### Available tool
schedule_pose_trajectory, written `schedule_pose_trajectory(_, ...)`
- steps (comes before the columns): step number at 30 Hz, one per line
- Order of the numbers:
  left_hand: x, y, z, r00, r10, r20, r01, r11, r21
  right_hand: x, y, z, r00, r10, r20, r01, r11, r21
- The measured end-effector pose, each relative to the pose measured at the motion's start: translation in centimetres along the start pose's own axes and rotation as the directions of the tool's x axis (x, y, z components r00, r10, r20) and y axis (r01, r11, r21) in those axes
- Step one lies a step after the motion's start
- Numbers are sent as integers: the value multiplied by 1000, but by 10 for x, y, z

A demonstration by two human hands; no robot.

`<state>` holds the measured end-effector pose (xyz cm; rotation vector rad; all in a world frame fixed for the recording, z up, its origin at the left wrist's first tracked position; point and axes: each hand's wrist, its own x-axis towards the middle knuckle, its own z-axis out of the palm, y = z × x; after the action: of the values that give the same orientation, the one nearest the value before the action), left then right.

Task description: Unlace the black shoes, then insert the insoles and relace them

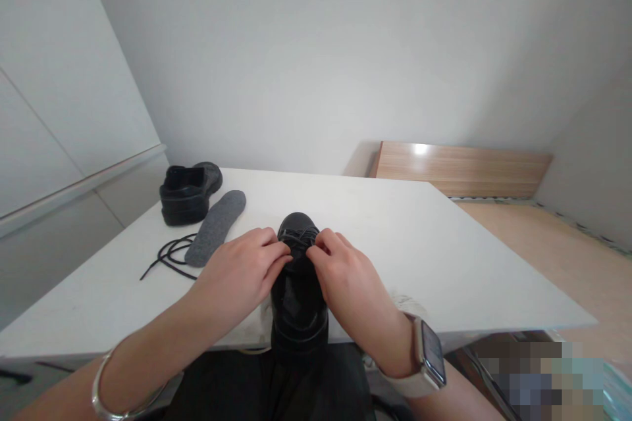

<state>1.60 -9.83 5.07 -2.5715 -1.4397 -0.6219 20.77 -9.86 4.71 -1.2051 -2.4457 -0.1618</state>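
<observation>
A black lace-up shoe (299, 299) points away from me at the table's near edge, its heel over my lap. My left hand (254, 260) is at the left side of its lacing, thumb and fingers pinched together at the laces (299, 235). On the right side of the lacing, my right hand (338, 263) has its fingers curled and pressed together in the same way. What exactly lies between the fingertips is too small to make out. The laces cross over the front of the shoe.
A second black shoe (185, 196) stands at the table's far left. Beside it lie a grey insole (217, 227) and a loose black lace (170, 255). The white table (385, 217) meets the wall; a wooden headboard (459, 168) is at the right.
</observation>
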Motion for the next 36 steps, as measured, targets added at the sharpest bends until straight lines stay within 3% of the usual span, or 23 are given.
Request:
schedule_pose_trajectory(4, 1, 4, -12, 965, 62, -254, -103, 983, -153, 3, -1, -3, 991, 4, -133, 17, 987, 157)
schedule_pose_trajectory(8, 6, 12, -30, 906, -54, -419, -104, 933, -345, 5, -8, -15, 929, 106, -354, 111, 834, 541)
schedule_pose_trajectory(11, 10, 15, -31, 913, -148, -381, -57, 877, -477, 7, -13, -18, 881, 183, -437, 162, 750, 641)
schedule_pose_trajectory(15, 14, 16, -20, 916, -273, -293, 29, 774, -633, 12, -13, -11, 870, 262, -418, 137, 686, 715)
schedule_pose_trajectory(20, 22, 13, -16, 883, -275, -380, -17, 790, -613, 22, -13, 0, 831, 349, -433, 152, 607, 780)
schedule_pose_trajectory(22, 27, 12, -15, 879, -309, -363, -5, 756, -655, 27, -15, 4, 806, 378, -455, 174, 583, 794)
schedule_pose_trajectory(28, 45, 2, 3, 885, -414, -213, 42, 527, -849, 49, -14, 30, 727, 398, -559, 182, 674, 716)
schedule_pose_trajectory(33, 61, -19, 23, 863, -480, -155, 58, 400, -914, 75, -1, 48, 754, 365, -546, 223, 640, 735)
schedule_pose_trajectory(36, 63, -32, 34, 879, -469, -84, 65, 292, -954, 87, 10, 48, 792, 285, -540, 246, 660, 710)
